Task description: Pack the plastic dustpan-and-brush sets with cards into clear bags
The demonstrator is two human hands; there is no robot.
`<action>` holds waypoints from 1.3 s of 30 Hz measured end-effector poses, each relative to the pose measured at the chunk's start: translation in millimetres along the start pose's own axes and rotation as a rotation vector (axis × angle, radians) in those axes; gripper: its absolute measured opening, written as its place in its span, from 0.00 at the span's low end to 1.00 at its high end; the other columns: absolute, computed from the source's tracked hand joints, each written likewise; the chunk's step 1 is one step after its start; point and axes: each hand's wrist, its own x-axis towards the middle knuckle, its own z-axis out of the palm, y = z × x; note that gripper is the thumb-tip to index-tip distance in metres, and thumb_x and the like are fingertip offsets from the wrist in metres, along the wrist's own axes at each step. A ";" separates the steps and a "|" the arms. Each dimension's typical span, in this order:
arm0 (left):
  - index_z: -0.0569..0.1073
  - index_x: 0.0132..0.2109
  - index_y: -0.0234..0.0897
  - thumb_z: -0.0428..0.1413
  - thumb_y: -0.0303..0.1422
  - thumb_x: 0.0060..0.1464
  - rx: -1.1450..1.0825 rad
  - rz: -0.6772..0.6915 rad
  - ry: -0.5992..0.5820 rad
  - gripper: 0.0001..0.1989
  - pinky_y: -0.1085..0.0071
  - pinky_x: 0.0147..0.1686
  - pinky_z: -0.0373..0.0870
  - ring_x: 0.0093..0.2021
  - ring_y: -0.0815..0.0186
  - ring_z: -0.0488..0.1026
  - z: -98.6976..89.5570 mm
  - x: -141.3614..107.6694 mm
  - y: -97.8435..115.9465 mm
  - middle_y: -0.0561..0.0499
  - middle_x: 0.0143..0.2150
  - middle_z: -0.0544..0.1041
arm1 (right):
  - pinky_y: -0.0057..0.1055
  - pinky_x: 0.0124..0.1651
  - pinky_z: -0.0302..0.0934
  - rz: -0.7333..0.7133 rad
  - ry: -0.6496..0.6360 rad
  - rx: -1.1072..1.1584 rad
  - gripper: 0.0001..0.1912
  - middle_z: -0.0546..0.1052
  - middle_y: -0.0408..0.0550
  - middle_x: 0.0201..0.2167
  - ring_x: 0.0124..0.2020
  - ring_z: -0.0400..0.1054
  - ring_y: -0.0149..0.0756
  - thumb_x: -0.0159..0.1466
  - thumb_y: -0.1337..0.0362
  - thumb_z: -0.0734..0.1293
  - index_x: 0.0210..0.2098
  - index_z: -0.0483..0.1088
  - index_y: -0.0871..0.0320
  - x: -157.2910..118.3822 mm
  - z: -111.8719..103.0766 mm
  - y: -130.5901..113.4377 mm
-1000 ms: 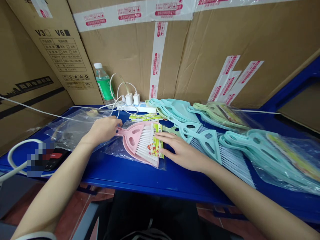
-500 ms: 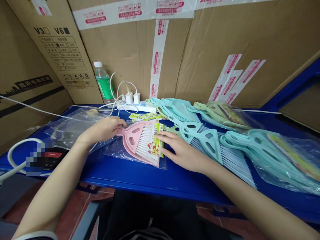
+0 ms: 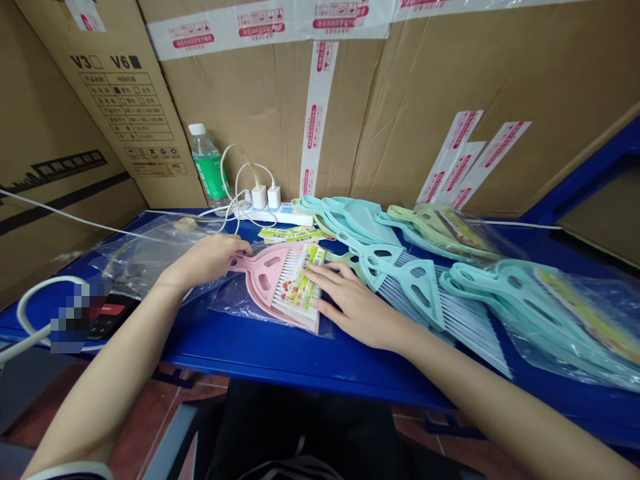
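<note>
A pink dustpan (image 3: 257, 291) lies on the blue table with a pink brush (image 3: 267, 272) nested in it, its white bristles pointing right. My left hand (image 3: 216, 259) is closed round their handle ends. Over the bristles lies a yellow-green printed card (image 3: 300, 283), tilted. The fingers of my right hand (image 3: 357, 303) rest stretched out on the card's right side, hiding part of it. Beneath the pink set is a clear plastic bag (image 3: 227, 305).
Turquoise brushes (image 3: 420, 290) and dustpans (image 3: 367, 217) lie right of my right hand. Bagged sets (image 3: 520, 293) are further right. At the back are a power strip (image 3: 295, 215) with cables, a bottle (image 3: 209, 170) and more cards (image 3: 290, 234). Cardboard (image 3: 250, 100) walls the rear.
My right hand has slid the card a little left over the bristles and turned it to a slant. My left hand stays on the handles.
</note>
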 end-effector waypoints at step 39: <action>0.76 0.48 0.41 0.46 0.21 0.47 -0.004 -0.017 0.001 0.24 0.67 0.46 0.71 0.46 0.62 0.76 0.6 -0.3 0.5 0.48 0.47 0.80 | 0.55 0.66 0.51 0.061 0.037 -0.257 0.33 0.62 0.65 0.66 0.68 0.52 0.52 0.71 0.52 0.48 0.67 0.57 0.67 0.0 8.9 6.4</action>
